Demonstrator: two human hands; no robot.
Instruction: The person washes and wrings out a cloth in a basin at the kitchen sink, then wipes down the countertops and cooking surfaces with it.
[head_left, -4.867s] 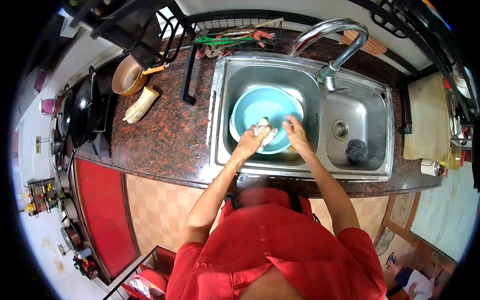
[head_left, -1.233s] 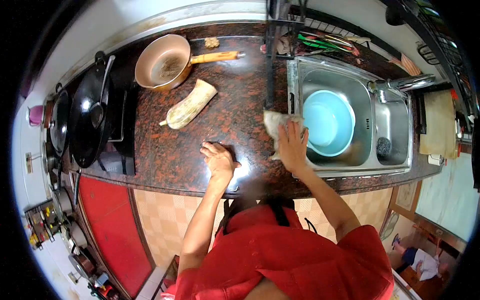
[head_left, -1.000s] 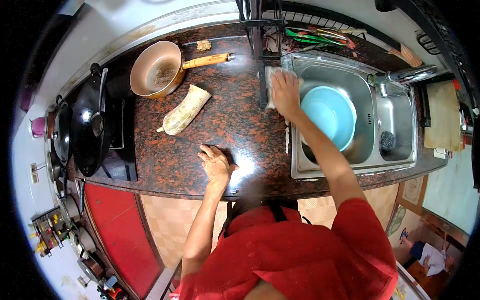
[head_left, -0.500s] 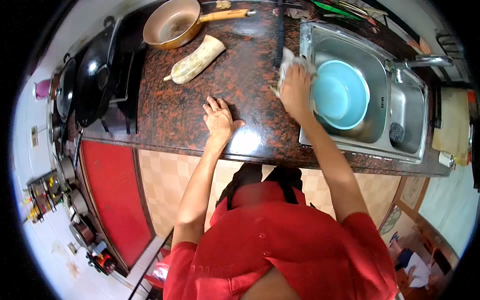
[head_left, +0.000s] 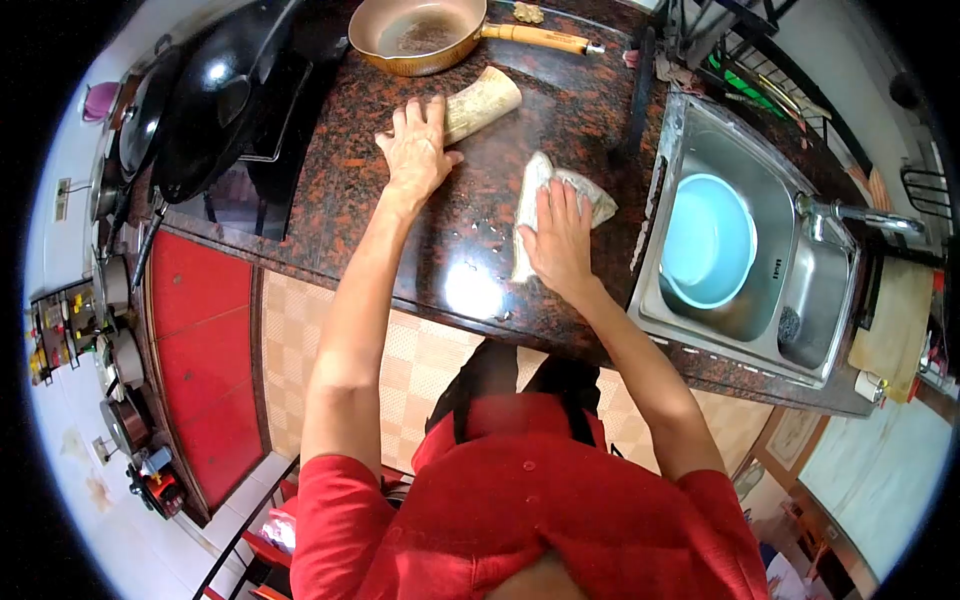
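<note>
Left hand (head_left: 415,150) covers the stove-side end of the pale vegetable (head_left: 482,105); can't see that tip from here. Right hand (head_left: 562,235) hides the middle of the cloth (head_left: 594,196). Pan (head_left: 420,55) rim clipped at top edge, ladle handle (head_left: 272,40) too. Lump (head_left: 528,13) behind pan: can't identify. Utensils (head_left: 745,83) behind sink overlap, can't sort them. Far-left containers (head_left: 65,310) too small to read. Another person (head_left: 785,578), bottom right, mostly cut off.

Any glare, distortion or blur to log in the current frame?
Head view: strong glare on the countertop near its front edge, smaller glint in the black wok; head view: fisheye-like bowing, black corners; head view: right hand and cloth show little blur.
</note>
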